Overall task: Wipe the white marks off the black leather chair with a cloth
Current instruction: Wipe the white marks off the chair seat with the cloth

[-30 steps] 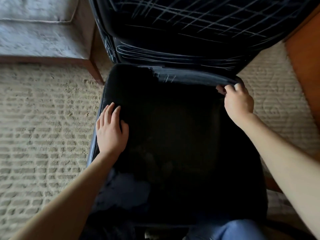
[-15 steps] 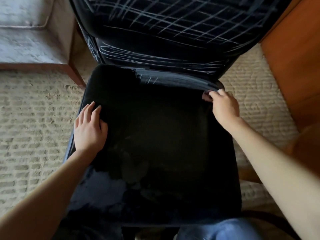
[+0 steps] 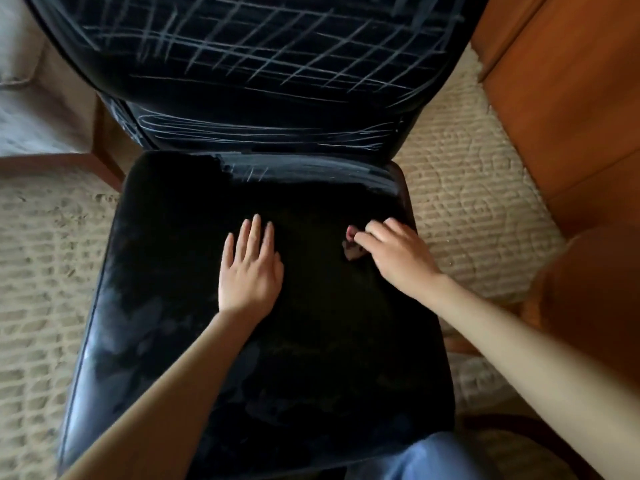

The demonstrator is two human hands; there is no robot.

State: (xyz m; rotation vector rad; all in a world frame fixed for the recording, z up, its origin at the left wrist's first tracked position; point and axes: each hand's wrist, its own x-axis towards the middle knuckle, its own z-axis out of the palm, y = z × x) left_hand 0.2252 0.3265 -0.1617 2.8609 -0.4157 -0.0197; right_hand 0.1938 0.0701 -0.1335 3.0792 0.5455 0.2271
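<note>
The black leather chair (image 3: 408, 109) stands in front of me. White crossing marks (image 3: 263, 46) cover its backrest, and more white lines run along the back's lower part and the seat's rear strip (image 3: 311, 169). A black cloth (image 3: 311, 334) lies spread over most of the seat. My left hand (image 3: 249, 271) rests flat on the cloth near the seat's middle, fingers straight. My right hand (image 3: 394, 254) is on the cloth's right part, fingers curled and pinching a fold of it. Pale smudges (image 3: 138, 327) show on the seat's front left.
Beige ribbed carpet (image 3: 45, 271) lies on both sides of the chair. Orange wooden furniture (image 3: 571, 116) stands close on the right. A grey upholstered seat with a wooden leg (image 3: 41, 126) is at the left. My blue-clad knee (image 3: 426, 459) is at the bottom.
My left hand moved from the seat's left edge to its middle. My right hand left the back right corner and came forward onto the seat. The view moved closer to the chair.
</note>
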